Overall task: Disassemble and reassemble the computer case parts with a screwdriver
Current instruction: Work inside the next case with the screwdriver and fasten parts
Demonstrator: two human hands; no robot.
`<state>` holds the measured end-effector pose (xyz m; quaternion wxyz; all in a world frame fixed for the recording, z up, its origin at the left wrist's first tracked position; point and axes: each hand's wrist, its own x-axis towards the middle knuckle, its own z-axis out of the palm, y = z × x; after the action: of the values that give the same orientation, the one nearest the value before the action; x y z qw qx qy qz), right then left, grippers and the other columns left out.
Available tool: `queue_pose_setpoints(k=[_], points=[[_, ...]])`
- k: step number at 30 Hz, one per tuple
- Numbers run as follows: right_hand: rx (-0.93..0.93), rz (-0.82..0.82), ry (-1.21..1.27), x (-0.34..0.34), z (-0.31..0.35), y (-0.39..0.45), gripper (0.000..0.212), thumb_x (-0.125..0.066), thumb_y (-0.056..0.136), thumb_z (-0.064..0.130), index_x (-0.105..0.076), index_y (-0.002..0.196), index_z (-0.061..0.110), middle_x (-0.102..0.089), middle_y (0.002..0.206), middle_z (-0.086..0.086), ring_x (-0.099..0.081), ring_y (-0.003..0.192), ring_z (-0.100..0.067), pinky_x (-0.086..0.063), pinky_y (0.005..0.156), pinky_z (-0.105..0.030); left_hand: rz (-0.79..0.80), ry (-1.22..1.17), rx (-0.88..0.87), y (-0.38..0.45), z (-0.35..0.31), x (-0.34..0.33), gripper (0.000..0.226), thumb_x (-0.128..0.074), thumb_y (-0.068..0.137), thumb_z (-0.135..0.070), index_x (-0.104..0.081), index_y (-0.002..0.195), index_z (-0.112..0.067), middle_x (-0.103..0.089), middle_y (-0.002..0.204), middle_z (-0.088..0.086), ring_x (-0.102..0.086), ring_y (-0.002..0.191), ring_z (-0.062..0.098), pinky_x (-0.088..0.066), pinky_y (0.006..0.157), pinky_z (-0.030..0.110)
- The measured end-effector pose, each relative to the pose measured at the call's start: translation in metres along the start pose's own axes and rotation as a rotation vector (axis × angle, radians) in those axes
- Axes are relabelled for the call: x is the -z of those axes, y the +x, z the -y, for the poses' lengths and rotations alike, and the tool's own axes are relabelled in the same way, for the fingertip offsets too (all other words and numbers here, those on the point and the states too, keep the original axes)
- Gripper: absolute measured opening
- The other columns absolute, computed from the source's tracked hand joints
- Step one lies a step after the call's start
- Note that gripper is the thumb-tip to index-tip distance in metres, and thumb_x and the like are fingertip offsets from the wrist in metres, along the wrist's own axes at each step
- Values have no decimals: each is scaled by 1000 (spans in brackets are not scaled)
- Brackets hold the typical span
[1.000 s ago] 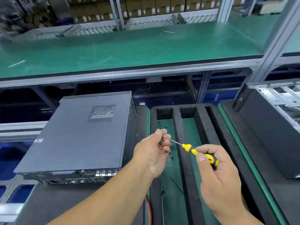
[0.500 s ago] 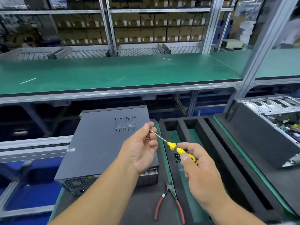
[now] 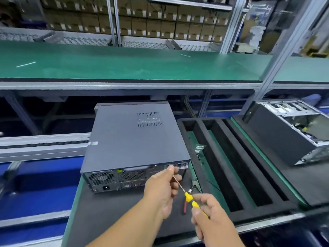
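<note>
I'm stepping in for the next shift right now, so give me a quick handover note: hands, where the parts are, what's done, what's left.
Right hand grips the yellow screwdriver by its handle.
Left hand pinches the shaft near the tip, just in front of the case's rear panel.
Closed case lies flat on the black mat, rear ports facing you, cover on.
Pliers lie on the mat under the hands.
Foam tray sits to the right, with a small metal part in its left slot.
Second, open case lies further right.
Done: nothing visibly removed from the closed case.
Left: unscrew, open, reassemble.
</note>
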<state>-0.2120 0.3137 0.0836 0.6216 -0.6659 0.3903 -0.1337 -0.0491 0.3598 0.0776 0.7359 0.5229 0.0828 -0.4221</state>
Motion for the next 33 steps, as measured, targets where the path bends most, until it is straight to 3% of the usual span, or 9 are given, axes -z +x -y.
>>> queue_pose_setpoints(k=[3, 8, 17, 24, 27, 30, 33], points=[[-35, -54, -20, -4, -4, -2, 34, -54, 100, 13, -64, 97, 46, -66, 69, -5, -52, 48, -23, -42, 52, -29, -9, 41, 19, 9, 8, -10, 24, -56, 104, -20, -75, 100, -6, -71, 71, 3, -45, 47, 6, -34, 43, 20], [-85, -162, 74, -4, -8, 4, 20, -54, 103, 12, -64, 108, 29, -64, 65, -4, -49, 48, -19, -39, 45, -26, 58, 86, 79, 24, 17, -32, 28, -45, 105, -6, -72, 107, -5, -69, 69, 0, -44, 50, 7, -31, 47, 21], [-104, -222, 89, -11, -3, 24, 20, -54, 104, 23, -64, 103, 40, -67, 69, 2, -51, 58, -12, -41, 61, -33, 66, 128, 81, 48, 10, -39, 25, -50, 103, -6, -75, 102, -3, -72, 73, 3, -44, 52, 8, -33, 45, 21], [-86, -222, 65, -12, 1, 26, 18, -52, 104, 23, -64, 105, 36, -68, 67, 3, -52, 56, -9, -42, 62, -33, 26, 119, 127, 49, 5, -38, 20, -55, 103, -9, -73, 103, 1, -74, 74, 6, -45, 51, 8, -32, 45, 22], [-156, -223, 187, -14, 4, 29, 18, -53, 105, 22, -67, 108, 32, -65, 67, 0, -47, 51, -11, -39, 52, -28, 27, 98, 138, 48, 2, -39, 21, -54, 104, -10, -72, 105, 2, -73, 74, 7, -44, 51, 9, -31, 44, 21], [-294, -178, 503, -18, 6, 31, 19, -50, 108, 15, -67, 116, 14, -60, 70, -9, -39, 48, -14, -27, 43, -27, 27, 140, 135, 39, -1, -39, 22, -52, 104, -9, -71, 99, 1, -69, 70, 7, -42, 49, 10, -27, 45, 22], [-373, -135, 713, -19, 3, 33, 20, -50, 107, 11, -65, 119, 5, -59, 71, -12, -38, 48, -15, -26, 43, -25, -59, 524, -68, 23, -2, -23, 19, -57, 91, -16, -67, 76, -11, -55, 57, -3, -37, 51, 17, -27, 49, 26]])
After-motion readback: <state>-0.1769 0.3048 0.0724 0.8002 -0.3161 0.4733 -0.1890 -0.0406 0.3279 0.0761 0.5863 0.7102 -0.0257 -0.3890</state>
